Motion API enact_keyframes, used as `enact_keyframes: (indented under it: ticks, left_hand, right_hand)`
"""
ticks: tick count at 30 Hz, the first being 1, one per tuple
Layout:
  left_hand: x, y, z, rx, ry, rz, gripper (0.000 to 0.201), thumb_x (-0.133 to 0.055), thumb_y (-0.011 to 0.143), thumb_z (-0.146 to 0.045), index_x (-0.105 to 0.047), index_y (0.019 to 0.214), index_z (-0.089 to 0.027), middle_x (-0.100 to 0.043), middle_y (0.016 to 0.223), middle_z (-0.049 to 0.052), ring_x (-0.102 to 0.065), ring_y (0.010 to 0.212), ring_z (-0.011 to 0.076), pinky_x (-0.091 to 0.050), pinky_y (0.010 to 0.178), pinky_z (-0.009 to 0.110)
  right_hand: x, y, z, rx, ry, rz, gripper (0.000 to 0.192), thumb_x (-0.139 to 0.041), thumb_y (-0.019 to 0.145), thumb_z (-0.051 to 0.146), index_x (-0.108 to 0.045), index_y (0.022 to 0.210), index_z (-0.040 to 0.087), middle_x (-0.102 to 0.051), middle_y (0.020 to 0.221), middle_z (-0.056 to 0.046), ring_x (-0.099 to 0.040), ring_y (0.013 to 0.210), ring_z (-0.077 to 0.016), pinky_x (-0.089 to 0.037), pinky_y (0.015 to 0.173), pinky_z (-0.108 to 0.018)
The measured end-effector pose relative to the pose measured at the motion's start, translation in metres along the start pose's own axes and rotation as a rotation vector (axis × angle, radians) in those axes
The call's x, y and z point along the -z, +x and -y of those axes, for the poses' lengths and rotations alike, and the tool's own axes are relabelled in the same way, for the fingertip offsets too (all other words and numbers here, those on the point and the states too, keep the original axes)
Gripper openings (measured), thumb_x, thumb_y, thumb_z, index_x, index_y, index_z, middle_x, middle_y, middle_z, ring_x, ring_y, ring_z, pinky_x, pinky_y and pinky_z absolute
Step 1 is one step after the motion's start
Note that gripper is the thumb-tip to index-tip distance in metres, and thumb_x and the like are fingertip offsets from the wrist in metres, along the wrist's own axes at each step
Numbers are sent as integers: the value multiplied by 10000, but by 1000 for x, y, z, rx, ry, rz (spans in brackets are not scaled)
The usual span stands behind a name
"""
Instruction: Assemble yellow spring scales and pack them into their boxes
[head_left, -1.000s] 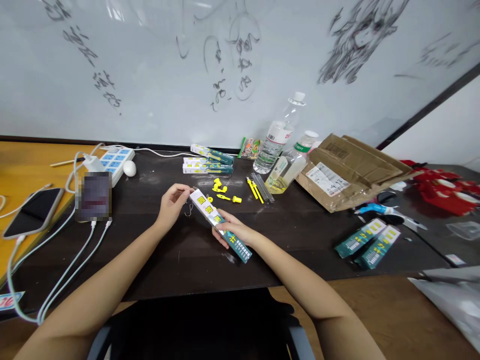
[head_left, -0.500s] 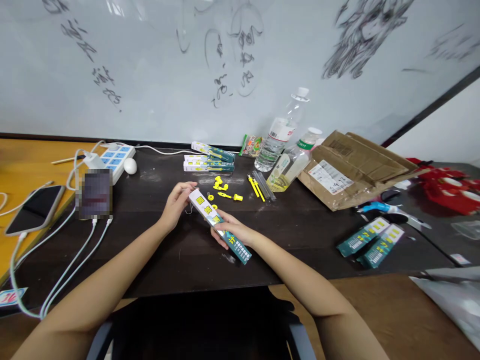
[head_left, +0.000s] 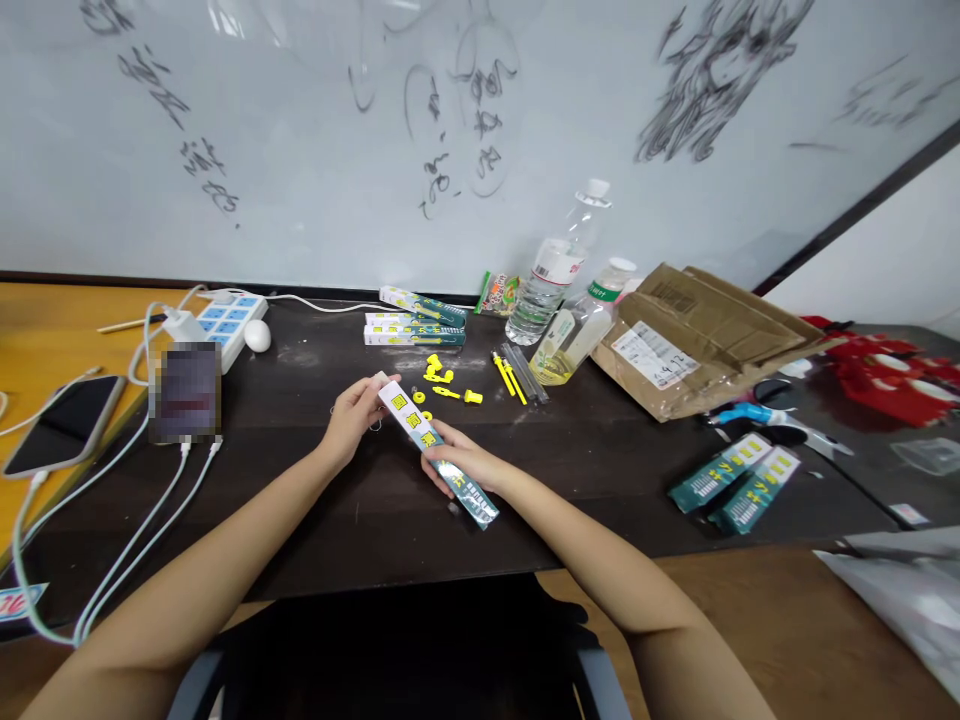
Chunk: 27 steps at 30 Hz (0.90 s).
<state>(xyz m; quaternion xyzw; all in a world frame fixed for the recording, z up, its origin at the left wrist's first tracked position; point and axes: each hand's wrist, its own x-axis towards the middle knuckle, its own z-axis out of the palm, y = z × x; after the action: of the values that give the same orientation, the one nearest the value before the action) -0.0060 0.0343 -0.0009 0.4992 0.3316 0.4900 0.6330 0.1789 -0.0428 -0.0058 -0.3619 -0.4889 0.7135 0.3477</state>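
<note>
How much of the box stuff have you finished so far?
Done, it seems: yellow parts lie loose on the dark table beyond the hands. In hand: the right hand grips one long green-and-white box, and the left hand pinches its far end. Left, perhaps: three boxes by the whiteboard and two more boxes at the right, which look shut.

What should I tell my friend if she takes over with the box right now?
Left hand: fingers at the white end of the box, closed on its flap.
Right hand: gripping the box's middle, just above the table.
Nearby: yellow parts loose behind the box, three more boxes stacked by the wall, two boxes to the right.
Done: the box is lifted.
Left: the white end is not visibly open yet.
</note>
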Motion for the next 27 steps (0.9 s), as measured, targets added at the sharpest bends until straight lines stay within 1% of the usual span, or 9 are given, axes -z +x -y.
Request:
enact_keyframes:
  ticks: [6,9,13,15,17,19,21,24,27]
  left_hand:
    - [-7,-8,10,-91,-22,2,328,-581,841,-444,-569,1090,-231,-595,1274,94,-648,988,211,-535,820,364]
    - [-5,-7,11,-87,11,18,384,-562,854,-442,-574,1179,-238,-570,1306,97,-616,1061,220,-523,860,362]
    - [-1,-3,9,-91,126,48,436,-532,860,-477,-602,1205,-218,-475,1405,92,-540,1179,257,-506,899,381]
    - [-1,-3,6,-165,225,49,422,-522,867,-473,-627,1178,-208,-469,1410,90,-529,1193,263,-475,945,399]
    - [-3,-5,1,-263,324,63,405,-506,885,-446,-622,1187,-201,-526,1357,94,-532,1195,251,-413,1017,410]
    - [-4,-8,-2,-337,404,93,426,-480,906,-418,-557,1267,-205,-570,1308,99,-526,1206,239,-366,1054,416]
    - [-3,-9,-5,-371,469,117,469,-463,916,-411,-469,1345,-220,-572,1304,104,-517,1217,239,-372,1042,422]
    - [3,-6,-3,-325,495,166,525,-462,913,-423,-378,1401,-249,-544,1334,113,-569,1149,246,-437,970,413]
    - [9,1,2,-212,437,192,523,-469,902,-451,-408,1378,-243,-542,1329,120,-625,1030,236,-512,857,375]
  right_hand:
    - [-1,0,2,7,-21,-45,340,-583,804,301,-395,1078,228,-570,591,66,-505,370,-94,-414,330,-189]
    - [0,0,1,4,-21,-44,341,-588,803,308,-391,1071,232,-567,592,69,-508,379,-93,-422,341,-190]
    - [1,-1,2,0,-27,-39,300,-566,817,301,-383,1044,234,-558,592,74,-505,376,-94,-415,338,-188]
    - [0,-2,2,-16,-31,-13,297,-570,818,291,-385,1043,232,-553,585,74,-505,377,-92,-410,340,-183]
    - [0,-2,2,-35,-25,20,297,-579,815,293,-388,1033,230,-552,581,74,-502,374,-91,-406,336,-179]
    - [0,-2,1,-45,-9,40,304,-581,812,303,-386,1033,231,-551,582,74,-495,363,-92,-399,323,-179]
    - [1,-2,1,-47,13,50,327,-580,810,312,-373,1051,233,-549,586,77,-490,356,-94,-390,311,-178]
    - [3,-1,0,-67,52,60,358,-570,814,337,-352,1081,238,-555,595,76,-489,352,-95,-383,302,-174]
    - [6,1,-1,-72,79,68,366,-556,814,348,-344,1092,238,-568,591,69,-489,348,-99,-382,292,-171]
